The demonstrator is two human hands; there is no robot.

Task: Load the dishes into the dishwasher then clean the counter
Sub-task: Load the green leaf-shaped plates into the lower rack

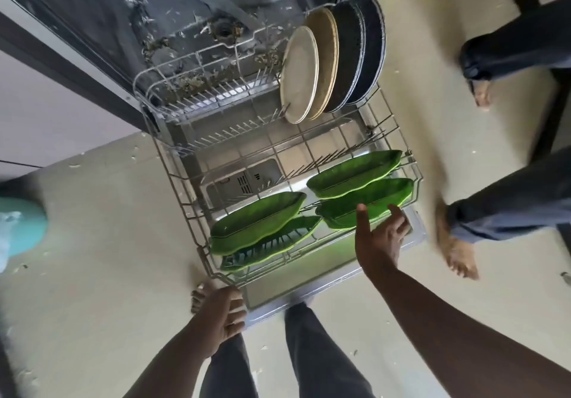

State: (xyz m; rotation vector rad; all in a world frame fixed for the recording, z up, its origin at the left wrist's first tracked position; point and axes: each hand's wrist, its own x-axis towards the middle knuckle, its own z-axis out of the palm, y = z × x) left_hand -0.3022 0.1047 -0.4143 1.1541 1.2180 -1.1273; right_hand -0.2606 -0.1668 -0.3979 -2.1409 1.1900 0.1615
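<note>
Four green leaf dishes [358, 175] lie along the lower rack's [185, 187] front edge. Left hand [221, 317] grips the front-left corner; right hand [381, 237] open beside them. Seat dishes between tines, then slide evenly.

The pulled-out grey wire dishwasher rack [185, 181] held four glossy green leaf-shaped dishes [256, 218] lying tilted in two overlapping pairs along its near side. At the far right corner, two round beige plates [299, 73] and two dark round plates [355, 57] stood on edge, packed together.
</note>
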